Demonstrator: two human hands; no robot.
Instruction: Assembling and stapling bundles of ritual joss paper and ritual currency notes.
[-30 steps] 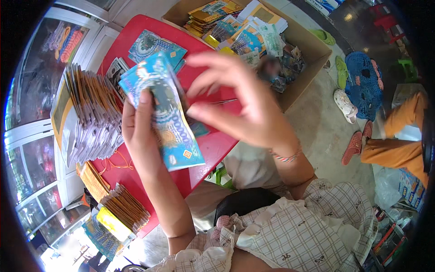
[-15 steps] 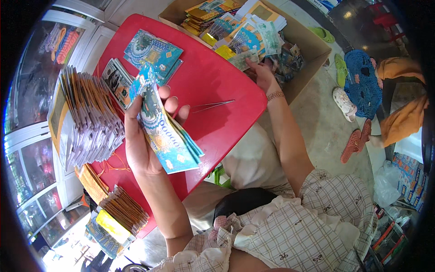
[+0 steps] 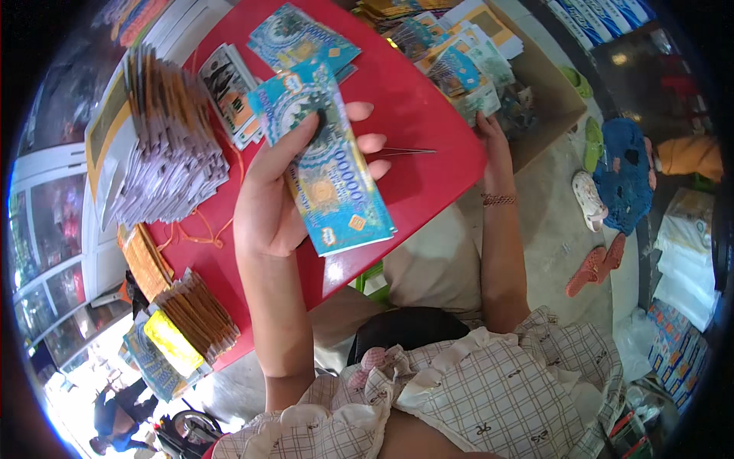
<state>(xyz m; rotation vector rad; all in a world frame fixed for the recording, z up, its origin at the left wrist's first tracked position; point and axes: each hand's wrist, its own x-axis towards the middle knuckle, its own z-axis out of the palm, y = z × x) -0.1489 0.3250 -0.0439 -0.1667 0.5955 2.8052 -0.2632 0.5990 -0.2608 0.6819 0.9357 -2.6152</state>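
My left hand (image 3: 267, 187) is closed around a small sheaf of blue paper banknotes (image 3: 325, 164), thumb across the front and fingertips behind. The sheaf hangs tilted over the red table (image 3: 413, 99). At the cardboard box (image 3: 547, 126) on the right, my right hand (image 3: 495, 141) pinches the lower end of a pale green note (image 3: 482, 101). Part of its fingers is hidden. Loose blue notes (image 3: 462, 70) and other papers fill the box. Further back on the table lie more blue notes (image 3: 298, 42) and a stack of grey-and-orange notes (image 3: 229, 88).
A tall fanned stack of paper packets (image 3: 164, 145) stands at the table's left side. Orange strings (image 3: 218, 229) and thin metal tweezers (image 3: 409, 151) lie on the tabletop. Brown bundles (image 3: 195, 314) sit near left. Slippers (image 3: 587, 200) and a blue mat (image 3: 623, 176) are on the floor.
The blue sheaf has straightened, its front note now facing up more squarely. My right hand stays at the box with a pale green note. The whole view has shifted.
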